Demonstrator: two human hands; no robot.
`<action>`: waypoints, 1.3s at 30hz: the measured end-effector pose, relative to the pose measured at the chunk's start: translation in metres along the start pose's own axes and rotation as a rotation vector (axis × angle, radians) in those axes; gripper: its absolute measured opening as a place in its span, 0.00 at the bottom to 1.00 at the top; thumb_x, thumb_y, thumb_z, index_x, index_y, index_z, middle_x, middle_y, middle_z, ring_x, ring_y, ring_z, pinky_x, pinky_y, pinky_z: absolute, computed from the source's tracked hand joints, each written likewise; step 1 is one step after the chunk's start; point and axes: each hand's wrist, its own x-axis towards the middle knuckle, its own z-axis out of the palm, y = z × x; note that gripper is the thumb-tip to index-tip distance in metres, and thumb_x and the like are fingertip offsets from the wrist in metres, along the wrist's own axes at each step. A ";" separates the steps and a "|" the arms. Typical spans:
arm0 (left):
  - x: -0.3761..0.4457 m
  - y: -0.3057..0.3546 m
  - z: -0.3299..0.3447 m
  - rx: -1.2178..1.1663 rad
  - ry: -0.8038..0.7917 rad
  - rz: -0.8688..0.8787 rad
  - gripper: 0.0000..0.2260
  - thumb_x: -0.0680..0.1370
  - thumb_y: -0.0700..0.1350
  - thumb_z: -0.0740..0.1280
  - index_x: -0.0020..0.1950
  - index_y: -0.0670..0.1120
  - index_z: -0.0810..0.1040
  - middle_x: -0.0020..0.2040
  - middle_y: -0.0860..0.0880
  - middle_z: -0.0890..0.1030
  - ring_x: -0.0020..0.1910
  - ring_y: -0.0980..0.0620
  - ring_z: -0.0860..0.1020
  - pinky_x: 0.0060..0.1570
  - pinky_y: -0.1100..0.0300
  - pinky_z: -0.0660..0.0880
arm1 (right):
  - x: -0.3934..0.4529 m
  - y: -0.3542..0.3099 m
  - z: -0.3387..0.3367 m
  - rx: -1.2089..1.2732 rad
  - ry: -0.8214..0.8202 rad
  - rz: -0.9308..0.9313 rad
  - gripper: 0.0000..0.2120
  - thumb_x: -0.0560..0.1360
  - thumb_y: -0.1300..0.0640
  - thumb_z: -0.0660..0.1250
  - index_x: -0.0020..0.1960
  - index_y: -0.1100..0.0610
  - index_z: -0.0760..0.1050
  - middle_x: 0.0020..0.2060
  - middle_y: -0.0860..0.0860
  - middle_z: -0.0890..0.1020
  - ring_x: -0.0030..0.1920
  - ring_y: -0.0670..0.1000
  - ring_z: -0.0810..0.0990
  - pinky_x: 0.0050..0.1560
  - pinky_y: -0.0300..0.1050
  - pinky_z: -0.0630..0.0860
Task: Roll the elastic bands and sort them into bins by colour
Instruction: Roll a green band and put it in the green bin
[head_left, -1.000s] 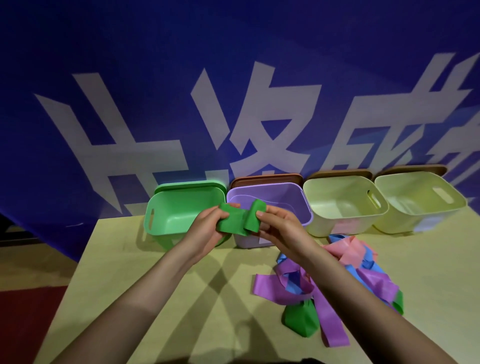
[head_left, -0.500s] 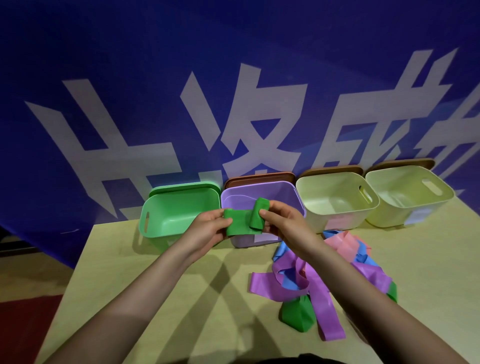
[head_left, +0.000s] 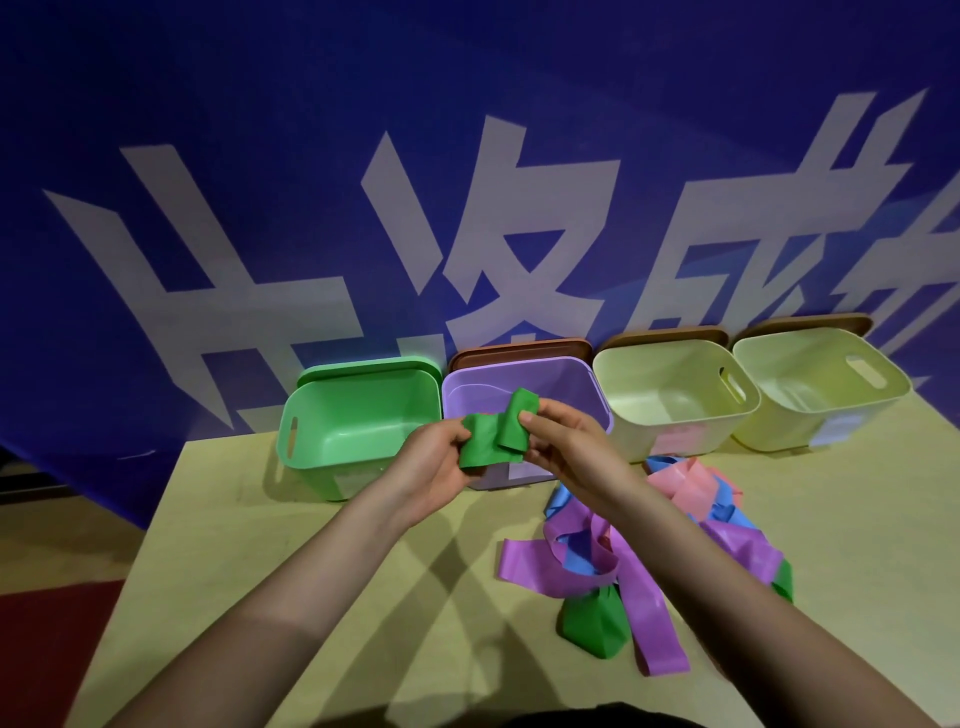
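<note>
Green band (head_left: 491, 436) held mid-air in front of purple bin (head_left: 597, 382). Left hand (head_left: 434, 462) pinches flat tail; right hand (head_left: 563, 439) grips rolled end. Keep tail taut, edges aligned. Green bin (head_left: 311, 410) at 9 o'clock from roll.

A blue banner (head_left: 260, 130) with white characters hangs behind the pale table (head_left: 311, 571).

Blue banner (head_left: 311, 130) with white characters behind the table (head_left: 260, 545).

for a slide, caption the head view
Both hands roll a green band before the green bin.
</note>
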 end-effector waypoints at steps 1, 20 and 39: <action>0.000 -0.001 0.003 -0.022 0.011 0.008 0.17 0.78 0.35 0.47 0.58 0.37 0.73 0.48 0.40 0.78 0.43 0.48 0.76 0.40 0.57 0.71 | -0.001 0.001 0.002 0.001 -0.014 0.005 0.08 0.78 0.64 0.62 0.54 0.62 0.78 0.37 0.54 0.80 0.43 0.53 0.77 0.51 0.45 0.77; -0.006 -0.004 -0.010 0.225 0.120 0.120 0.08 0.79 0.35 0.57 0.42 0.43 0.74 0.39 0.44 0.72 0.36 0.51 0.70 0.35 0.58 0.68 | -0.013 -0.023 0.016 0.167 -0.144 0.146 0.13 0.82 0.64 0.54 0.41 0.56 0.70 0.25 0.47 0.77 0.27 0.42 0.76 0.42 0.39 0.70; -0.006 -0.010 -0.009 0.226 0.066 0.211 0.16 0.78 0.29 0.54 0.50 0.40 0.80 0.44 0.43 0.82 0.44 0.48 0.80 0.52 0.56 0.76 | -0.009 -0.006 0.014 0.113 -0.041 0.135 0.15 0.80 0.62 0.60 0.37 0.54 0.78 0.29 0.48 0.71 0.31 0.45 0.67 0.36 0.35 0.72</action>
